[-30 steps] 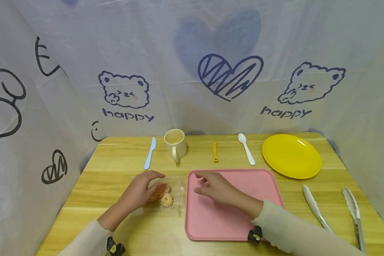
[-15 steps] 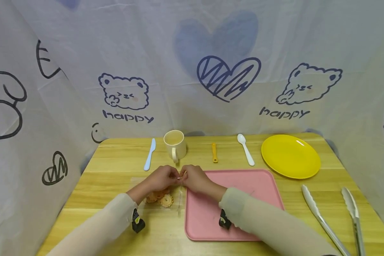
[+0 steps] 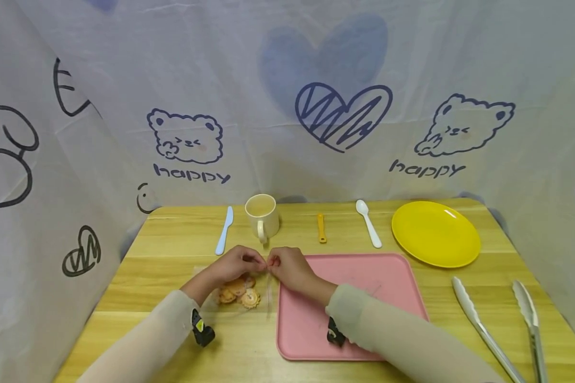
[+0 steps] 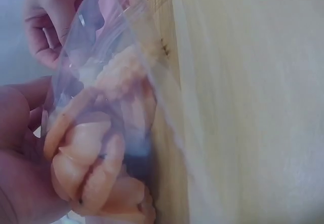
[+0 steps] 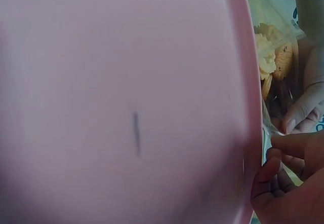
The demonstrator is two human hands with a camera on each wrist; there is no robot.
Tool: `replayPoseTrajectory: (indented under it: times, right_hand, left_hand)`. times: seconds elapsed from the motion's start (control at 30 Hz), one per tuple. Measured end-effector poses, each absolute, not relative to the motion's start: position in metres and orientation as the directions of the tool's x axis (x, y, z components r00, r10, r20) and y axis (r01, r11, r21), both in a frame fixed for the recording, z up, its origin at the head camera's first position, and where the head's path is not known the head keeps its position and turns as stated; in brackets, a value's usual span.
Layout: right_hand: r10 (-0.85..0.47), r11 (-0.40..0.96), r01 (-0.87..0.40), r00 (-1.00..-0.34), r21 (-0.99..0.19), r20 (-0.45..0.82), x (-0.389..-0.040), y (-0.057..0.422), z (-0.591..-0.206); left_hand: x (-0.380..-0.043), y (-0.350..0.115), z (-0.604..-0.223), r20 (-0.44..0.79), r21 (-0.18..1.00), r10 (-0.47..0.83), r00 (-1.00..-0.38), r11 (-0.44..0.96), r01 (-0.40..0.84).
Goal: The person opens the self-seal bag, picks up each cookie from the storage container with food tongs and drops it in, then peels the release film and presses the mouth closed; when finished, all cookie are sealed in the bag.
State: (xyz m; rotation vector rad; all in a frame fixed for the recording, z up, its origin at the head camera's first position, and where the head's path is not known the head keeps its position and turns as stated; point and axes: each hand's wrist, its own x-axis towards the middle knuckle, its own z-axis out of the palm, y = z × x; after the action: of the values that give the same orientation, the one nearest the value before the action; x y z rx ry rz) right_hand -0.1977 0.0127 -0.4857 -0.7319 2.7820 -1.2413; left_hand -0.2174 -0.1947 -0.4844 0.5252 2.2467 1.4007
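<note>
A clear plastic bag (image 3: 239, 290) of round orange cookies (image 3: 243, 295) lies on the wooden table just left of the pink tray (image 3: 364, 298). My left hand (image 3: 239, 263) and my right hand (image 3: 287, 266) meet at the bag's far edge, and each pinches the plastic there. In the left wrist view the cookies (image 4: 101, 153) show through the bag (image 4: 126, 57), close to my fingers (image 4: 20, 133). In the right wrist view the tray (image 5: 121, 102) fills the frame, and my right fingers (image 5: 283, 158) pinch the bag's rim (image 5: 271, 127) beside the cookies (image 5: 273, 62).
Along the back stand a blue plastic knife (image 3: 224, 230), a cream mug (image 3: 262, 216), a small orange utensil (image 3: 321, 227), a white spoon (image 3: 369, 222) and a yellow plate (image 3: 435, 233). Metal tongs (image 3: 503, 324) lie at the right front. Printed cloth walls close in three sides.
A second ago my left hand lay on the bag and my right over the tray. Both came together at the bag's far edge and now pinch it, with the bag lifted a little.
</note>
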Motion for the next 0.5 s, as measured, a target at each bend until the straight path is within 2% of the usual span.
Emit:
replayPoseTrajectory:
  times: [0.23,0.5]
  right_hand:
    - [-0.39,0.546,-0.361,-0.908,-0.756,0.151,-0.1959,0.011,-0.4833]
    - [-0.353,0.552,-0.351,-0.92,-0.756,0.169,-0.1975,0.0068,-0.4879]
  left_hand:
    - [-0.2159,-0.1955,-0.4841,-0.175,0.908,0.498,-0.85,0.416,0.057]
    - [-0.2148,-0.1963,-0.4821,-0.206,0.919,0.491,-0.846,0.394,0.005]
